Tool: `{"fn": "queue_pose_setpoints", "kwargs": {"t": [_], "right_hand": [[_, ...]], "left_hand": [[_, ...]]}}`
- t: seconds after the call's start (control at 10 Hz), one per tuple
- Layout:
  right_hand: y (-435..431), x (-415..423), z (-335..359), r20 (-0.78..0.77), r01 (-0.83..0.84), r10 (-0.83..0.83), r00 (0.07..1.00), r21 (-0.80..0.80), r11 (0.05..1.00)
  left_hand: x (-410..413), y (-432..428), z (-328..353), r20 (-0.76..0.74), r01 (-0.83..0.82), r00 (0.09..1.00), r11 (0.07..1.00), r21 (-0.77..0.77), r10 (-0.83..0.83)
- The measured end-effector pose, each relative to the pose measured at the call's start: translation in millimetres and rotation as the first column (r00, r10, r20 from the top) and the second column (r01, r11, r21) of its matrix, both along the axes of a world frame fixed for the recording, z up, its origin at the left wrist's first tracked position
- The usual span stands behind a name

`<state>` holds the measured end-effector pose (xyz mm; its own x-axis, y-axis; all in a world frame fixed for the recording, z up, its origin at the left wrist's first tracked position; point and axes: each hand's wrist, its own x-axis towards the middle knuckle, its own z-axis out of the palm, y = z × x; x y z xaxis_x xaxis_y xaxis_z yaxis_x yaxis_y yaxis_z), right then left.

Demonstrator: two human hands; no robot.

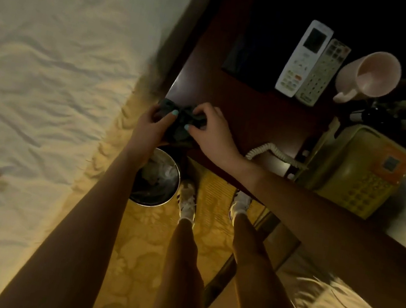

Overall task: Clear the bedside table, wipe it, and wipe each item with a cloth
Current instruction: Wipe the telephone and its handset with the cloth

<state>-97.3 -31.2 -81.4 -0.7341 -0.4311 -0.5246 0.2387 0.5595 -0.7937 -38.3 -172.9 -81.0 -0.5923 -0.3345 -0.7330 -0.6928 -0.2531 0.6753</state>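
Nearest, below the grip, a pair of white shoes (187, 199) stands on the patterned yellow floor (140, 264). Just left of them a round metal bin (155, 181) sits under the left forearm. Above it, the left grip (156, 123) and the right grip (211, 131), both bare hands, meet at the near left corner of the dark wooden surface (256, 114). Each is closed around one end of a dark, bunched cloth (180, 128), fingers curled over it and thumbs pinching from the near side. The cloth lies between them at the corner's edge; whether it touches the wood cannot be told. Left of the left grip spreads a white bed (50, 61). Right of the right grip a coiled cord (272, 152) runs over the surface to a yellowish telephone (354, 171) with an orange panel. Beyond the grip and well apart from it, a white remote (304, 57) with a screen and a grey remote (323, 71) lie side by side, touching. Just right of them stands a pink mug (368, 74), its mouth toward the camera and its handle on the near side.
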Motion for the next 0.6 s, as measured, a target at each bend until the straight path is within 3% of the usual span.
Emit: {"fn": "queue_pose_setpoints", "kwargs": {"t": [0.1,0.2,0.4,0.5,0.6], "right_hand": [[-19,14,-14,-0.024,-0.044,0.046,0.999,0.071,0.996],[-28,23,-23,-0.046,-0.106,0.112,0.993,0.116,0.988],[-21,9,1,-0.003,-0.220,0.227,0.974,0.234,0.947],[-7,0,31,-0.016,-0.250,0.265,0.964,0.278,0.928],[16,-18,74,-0.081,-0.211,0.254,0.964,0.353,0.912]], "left_hand": [[19,-22,-15,0.068,0.187,0.982,0.959,-0.212,-0.176],[28,-31,-26,0.149,0.289,0.957,0.883,-0.371,-0.251],[15,-44,-18,0.143,0.387,0.918,0.761,-0.520,-0.370],[-9,-44,7,0.122,0.503,0.820,0.603,-0.619,-0.559],[-44,-36,45,0.164,0.631,0.641,0.393,-0.669,-0.750]]}}
